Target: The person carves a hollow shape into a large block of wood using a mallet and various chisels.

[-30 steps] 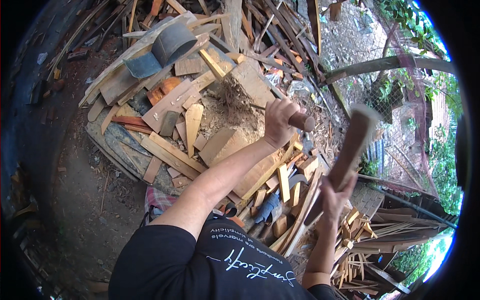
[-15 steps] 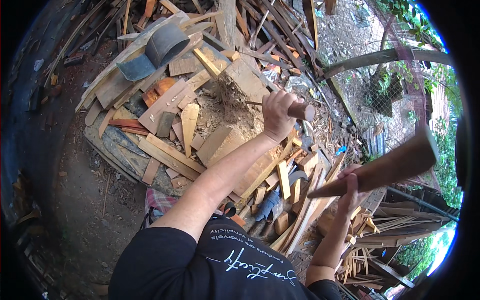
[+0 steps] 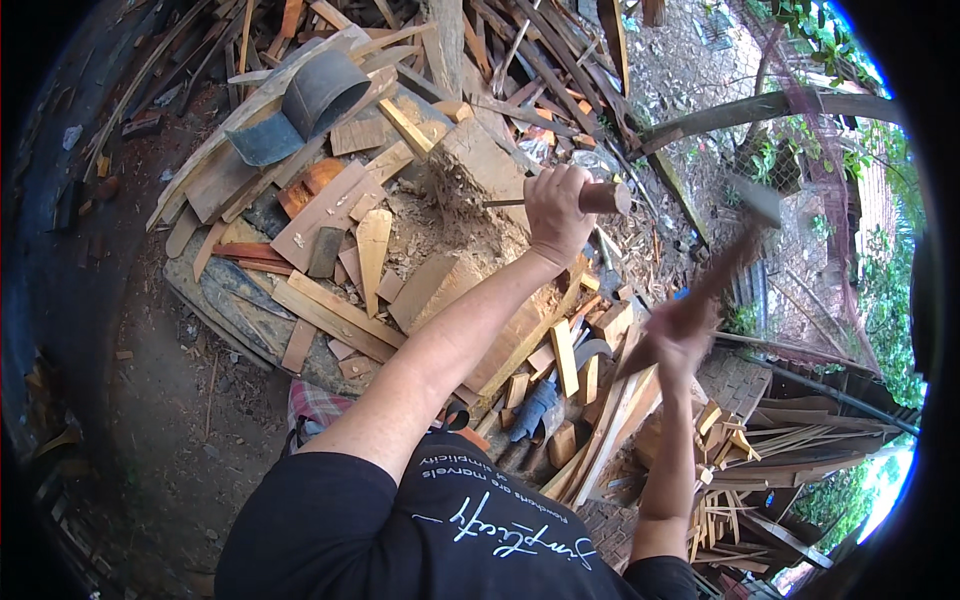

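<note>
My left hand (image 3: 558,212) is wrapped round the wooden handle (image 3: 606,198) of a chisel. Its thin metal blade (image 3: 503,203) points left into the rough, chipped hollow of a big pale wood block (image 3: 487,162). Where the tip meets the wood is hard to make out. To the right, my right hand (image 3: 682,335) grips the narrow end of a tapered wooden mallet (image 3: 728,262), raised with its broad end up and away from the chisel. Hand and mallet are smeared by motion. Wood chips (image 3: 408,228) lie around the hollow.
Offcuts and a tapered yellow wedge (image 3: 374,250) lie left of the block. A curved dark sheet (image 3: 322,92) rests on planks beyond. Nearer me are a blue cloth-wrapped tool (image 3: 536,410) and wood strips (image 3: 612,430). Scrap wood (image 3: 545,70) is heaped at the back.
The mallet has swung up and left, its broad end now closer to the chisel handle. My right hand has shifted slightly left and up. My left hand keeps its grip on the chisel.
</note>
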Demonstrator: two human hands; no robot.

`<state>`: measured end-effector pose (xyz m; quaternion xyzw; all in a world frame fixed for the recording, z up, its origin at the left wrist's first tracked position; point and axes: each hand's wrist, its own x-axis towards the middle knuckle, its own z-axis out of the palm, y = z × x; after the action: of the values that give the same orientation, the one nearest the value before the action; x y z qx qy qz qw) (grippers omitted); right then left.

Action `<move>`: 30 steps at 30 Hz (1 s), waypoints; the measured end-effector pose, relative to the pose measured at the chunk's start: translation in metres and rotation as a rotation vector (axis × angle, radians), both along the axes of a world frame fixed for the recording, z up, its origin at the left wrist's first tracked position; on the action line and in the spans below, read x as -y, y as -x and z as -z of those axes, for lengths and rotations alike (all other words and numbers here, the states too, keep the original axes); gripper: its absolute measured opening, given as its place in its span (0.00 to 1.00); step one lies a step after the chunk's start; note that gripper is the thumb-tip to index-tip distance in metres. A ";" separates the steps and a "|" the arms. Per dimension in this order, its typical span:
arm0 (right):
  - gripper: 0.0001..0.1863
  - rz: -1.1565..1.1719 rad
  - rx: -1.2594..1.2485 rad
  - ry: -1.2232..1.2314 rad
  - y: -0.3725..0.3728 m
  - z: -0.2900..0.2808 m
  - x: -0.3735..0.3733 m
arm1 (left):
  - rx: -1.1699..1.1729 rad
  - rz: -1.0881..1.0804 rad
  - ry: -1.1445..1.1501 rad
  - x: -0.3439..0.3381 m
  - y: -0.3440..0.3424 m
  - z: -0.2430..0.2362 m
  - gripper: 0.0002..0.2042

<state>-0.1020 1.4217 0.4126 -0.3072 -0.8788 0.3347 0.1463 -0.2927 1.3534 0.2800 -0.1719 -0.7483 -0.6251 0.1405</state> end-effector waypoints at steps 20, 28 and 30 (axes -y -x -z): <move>0.22 0.148 -0.358 0.100 0.009 -0.026 -0.009 | 0.017 0.014 0.048 0.002 0.004 0.000 0.10; 0.36 -0.102 0.405 -0.075 0.022 0.000 0.005 | 0.092 -0.053 0.135 0.028 -0.002 0.064 0.10; 0.35 0.008 0.148 -0.032 0.007 -0.003 0.007 | 0.087 -0.053 0.127 0.043 -0.008 0.059 0.09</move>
<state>-0.1087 1.4143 0.4153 -0.3324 -0.8911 0.2963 0.0871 -0.2847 1.3104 0.2212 -0.1335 -0.7961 -0.5793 0.1130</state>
